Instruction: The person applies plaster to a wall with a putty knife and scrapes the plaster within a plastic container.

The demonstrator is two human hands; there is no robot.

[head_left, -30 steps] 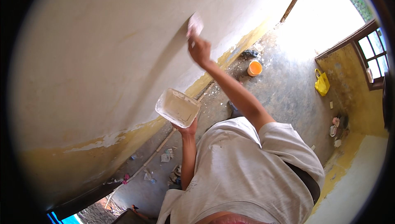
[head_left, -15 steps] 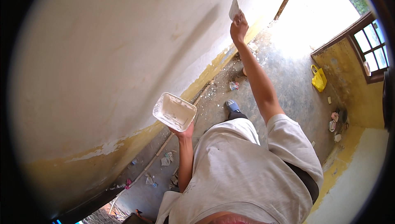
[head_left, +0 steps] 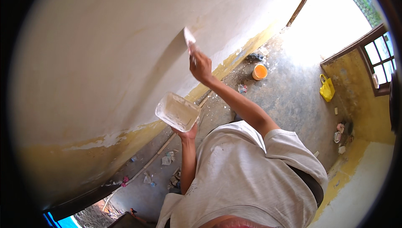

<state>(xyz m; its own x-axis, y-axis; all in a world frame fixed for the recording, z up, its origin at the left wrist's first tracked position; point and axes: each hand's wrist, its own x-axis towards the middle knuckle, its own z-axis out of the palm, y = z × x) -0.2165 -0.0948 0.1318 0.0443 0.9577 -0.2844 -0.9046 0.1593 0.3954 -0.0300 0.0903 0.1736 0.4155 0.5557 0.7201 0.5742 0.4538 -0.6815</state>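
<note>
The right hand [head_left: 201,66], fingers closed round a pale scraper [head_left: 189,36], has swung back along the wall [head_left: 104,60] from its bright doorway [head_left: 326,22] end, bringing the scraper nearer the whitish tub [head_left: 178,112] the left hand [head_left: 188,133] holds beside its lower edge.

The off-white wall [head_left: 104,60] is faintly streaked with yellow above a mustard-yellow band [head_left: 98,161], while the tub [head_left: 164,107] is cream smeared with white and the blade [head_left: 189,36] whitish. The shirt [head_left: 247,169] is pale grey, the bucket [head_left: 259,72] orange, the bag [head_left: 327,89] bright yellow, the mottled grey floor [head_left: 289,106] white-flecked.
</note>
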